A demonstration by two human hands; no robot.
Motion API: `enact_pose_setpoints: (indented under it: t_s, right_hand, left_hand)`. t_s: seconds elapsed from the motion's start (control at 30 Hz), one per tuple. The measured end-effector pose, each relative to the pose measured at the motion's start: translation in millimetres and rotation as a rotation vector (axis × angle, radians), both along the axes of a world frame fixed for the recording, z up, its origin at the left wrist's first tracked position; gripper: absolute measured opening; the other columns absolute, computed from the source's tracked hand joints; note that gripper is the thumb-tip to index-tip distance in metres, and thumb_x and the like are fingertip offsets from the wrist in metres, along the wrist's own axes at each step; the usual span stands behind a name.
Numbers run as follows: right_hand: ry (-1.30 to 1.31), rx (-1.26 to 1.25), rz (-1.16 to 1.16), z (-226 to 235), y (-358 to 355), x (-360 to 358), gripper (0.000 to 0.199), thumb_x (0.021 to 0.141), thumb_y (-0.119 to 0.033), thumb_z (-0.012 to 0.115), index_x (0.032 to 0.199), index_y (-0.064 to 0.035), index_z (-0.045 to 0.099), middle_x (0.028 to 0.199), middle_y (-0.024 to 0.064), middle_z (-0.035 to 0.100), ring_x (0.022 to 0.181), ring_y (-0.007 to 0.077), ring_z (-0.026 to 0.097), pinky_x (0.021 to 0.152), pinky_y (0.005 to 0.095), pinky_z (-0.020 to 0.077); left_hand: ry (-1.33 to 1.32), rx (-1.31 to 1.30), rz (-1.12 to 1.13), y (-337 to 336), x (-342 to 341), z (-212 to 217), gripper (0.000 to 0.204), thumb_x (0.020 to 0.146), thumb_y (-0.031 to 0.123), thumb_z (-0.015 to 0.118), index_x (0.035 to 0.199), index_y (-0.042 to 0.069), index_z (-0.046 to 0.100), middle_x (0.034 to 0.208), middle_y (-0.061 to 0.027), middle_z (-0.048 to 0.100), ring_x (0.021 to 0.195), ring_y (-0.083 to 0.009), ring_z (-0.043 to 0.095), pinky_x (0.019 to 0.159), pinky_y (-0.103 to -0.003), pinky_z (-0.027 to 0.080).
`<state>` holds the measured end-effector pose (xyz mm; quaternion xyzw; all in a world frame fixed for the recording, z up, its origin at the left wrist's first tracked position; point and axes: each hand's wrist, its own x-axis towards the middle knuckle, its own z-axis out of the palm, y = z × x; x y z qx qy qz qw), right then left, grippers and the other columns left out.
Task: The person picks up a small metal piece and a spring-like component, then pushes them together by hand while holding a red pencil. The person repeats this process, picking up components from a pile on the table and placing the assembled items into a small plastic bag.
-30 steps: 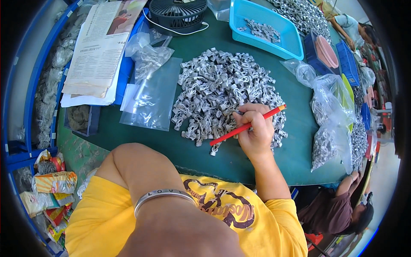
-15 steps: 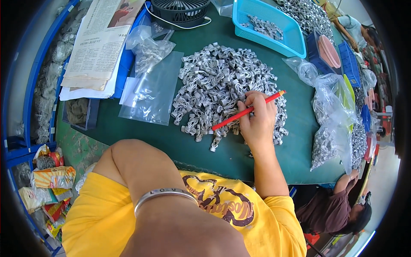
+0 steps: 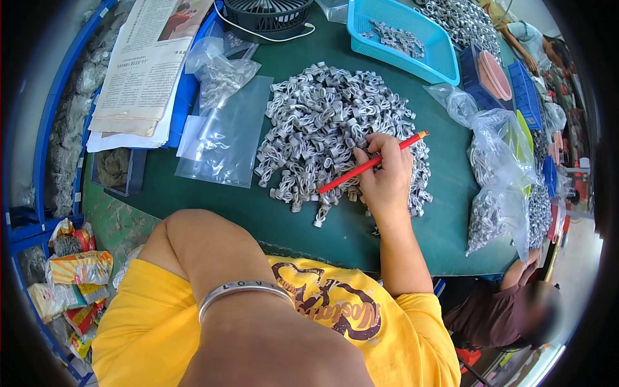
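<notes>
R hand (image 3: 387,171) pinching red pen (image 3: 345,177), lower end twd 8 o'clock, low over grey loop-pcs pile (image 3: 322,122), mostly 10 o'clock of hand. L hand (image 3: 277,348) at 7 o'clock, fingers hidden, grip can't tell. Poss. risk: careless wrist sweep scatters loose pcs; pen end snags loops.

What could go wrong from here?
- The right hand is at the heap of grey metal pieces; sweeping it sideways could scatter loose ones over the green table.
- The red pencil slants across the heap in that hand; its lower end might catch among the pieces.
- The left hand looms large at the lower edge, fingers out of view; raising it further might block the camera.
</notes>
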<state>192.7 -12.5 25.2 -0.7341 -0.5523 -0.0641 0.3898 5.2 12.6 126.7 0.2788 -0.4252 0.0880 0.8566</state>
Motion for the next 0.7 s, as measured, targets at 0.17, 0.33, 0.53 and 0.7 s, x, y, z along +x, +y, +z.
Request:
enact_pose_setpoints:
  t_s: [0.17,0.33,0.53,0.7]
  right_hand:
    - [0.026,0.013,-0.002,-2,-1,2,0.028,0.064,0.002,0.069,0.079,-0.0060,0.046,0.080,0.0071,0.057,0.070,0.0269,0.052,0.064,0.0362,0.0374]
    - [0.372,0.162,0.008,1,-6,-10,0.029,0.069,0.010,0.064,0.081,-0.0042,0.041,0.088,0.0124,0.059,0.069,0.0168,0.057,0.061,0.0263,0.0473]
    - [1.052,0.351,0.227,17,-22,-19,0.034,0.071,0.012,0.063,0.083,-0.0058,0.036,0.094,0.0151,0.057,0.074,0.0107,0.056,0.065,0.0216,0.0480]
    - [1.196,0.351,0.258,20,-39,-17,0.035,0.071,0.013,0.063,0.083,-0.0070,0.037,0.096,0.0167,0.058,0.074,0.0111,0.055,0.066,0.0215,0.0467]
  left_hand:
    - [-0.008,-0.013,0.002,0,1,1,0.014,0.076,0.019,0.060,0.073,0.007,0.054,0.063,-0.0037,0.049,0.052,-0.0184,0.049,0.047,-0.029,0.039]
    - [-0.019,-0.022,0.016,1,0,4,0.013,0.077,0.018,0.059,0.072,0.008,0.054,0.063,-0.0034,0.048,0.052,-0.0183,0.049,0.047,-0.029,0.039]
    - [0.053,-0.055,0.212,19,-1,13,0.012,0.077,0.017,0.058,0.070,0.008,0.054,0.062,-0.0031,0.048,0.052,-0.0182,0.049,0.046,-0.029,0.039]
    - [0.723,0.658,1.292,57,21,-32,0.042,0.058,-0.004,0.077,0.095,0.003,0.058,0.074,-0.0009,0.051,0.061,-0.0061,0.048,0.054,-0.018,0.039]
